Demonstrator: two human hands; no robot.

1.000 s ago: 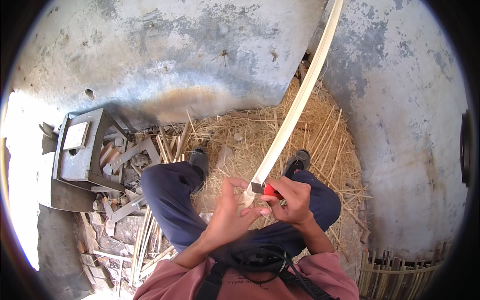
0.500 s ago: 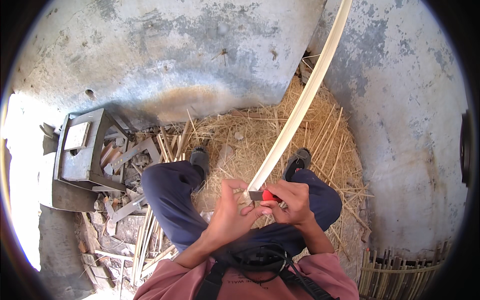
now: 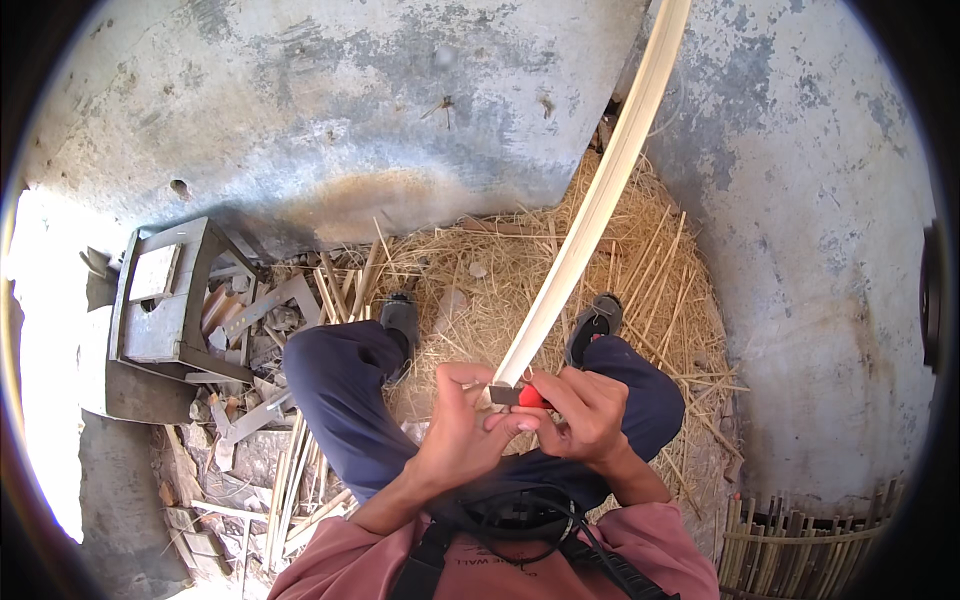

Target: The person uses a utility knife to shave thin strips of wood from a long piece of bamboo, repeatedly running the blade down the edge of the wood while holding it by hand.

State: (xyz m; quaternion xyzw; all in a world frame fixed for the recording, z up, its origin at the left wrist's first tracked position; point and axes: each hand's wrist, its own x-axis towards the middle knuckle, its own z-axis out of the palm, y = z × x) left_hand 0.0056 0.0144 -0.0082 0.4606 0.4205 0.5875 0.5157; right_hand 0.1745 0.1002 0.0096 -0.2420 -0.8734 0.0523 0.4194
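Wooden stool (image 3: 165,300) and scrap wood stood far left by the wall, apart from the work. Left hand (image 3: 465,430) had its grip closed on the near end of the bamboo strip (image 3: 590,220); right hand (image 3: 590,415) had its grip closed on a red-handled knife (image 3: 520,396) set at that end. Step looked like splitting or shaving; next move likely needs steady blade pressure. Strip was pale, long, curving up over straw (image 3: 500,270) to the top right.

Weathered grey concrete walls (image 3: 330,110), straw-covered floor (image 3: 500,270), wooden stool (image 3: 165,295), sunlit.
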